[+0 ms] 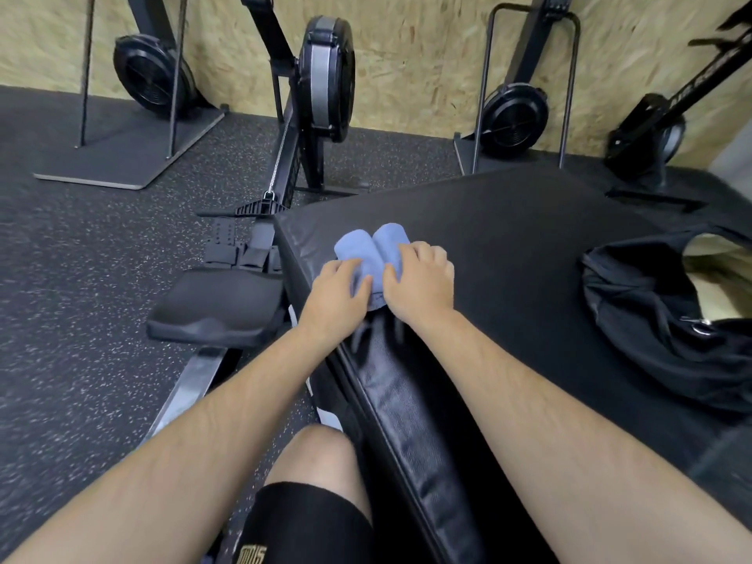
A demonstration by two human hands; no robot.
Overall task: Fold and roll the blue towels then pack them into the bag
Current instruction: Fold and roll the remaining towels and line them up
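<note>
Near left edge of padded platform [508, 221], left towel roll [353, 248] gripped by left hand [335, 293], right towel roll [391, 238] by right hand [421, 280]; long axes pointed away; black bag [651, 319] placed rightward, nearer right hand.

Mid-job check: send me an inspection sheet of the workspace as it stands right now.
Surface: black padded platform.
Job's things: two blue towel rolls lie side by side near the platform's left edge; the black bag lies open at the right, apart from them.
Clutter: nothing seen.
Hands: left hand and right hand each grip a roll, fingers curled over it.
Cables: nothing seen; only a chain on the rowing machine.
Surroundings: rowing machine left of the platform, speckled floor, other machines against a chipboard wall.
</note>
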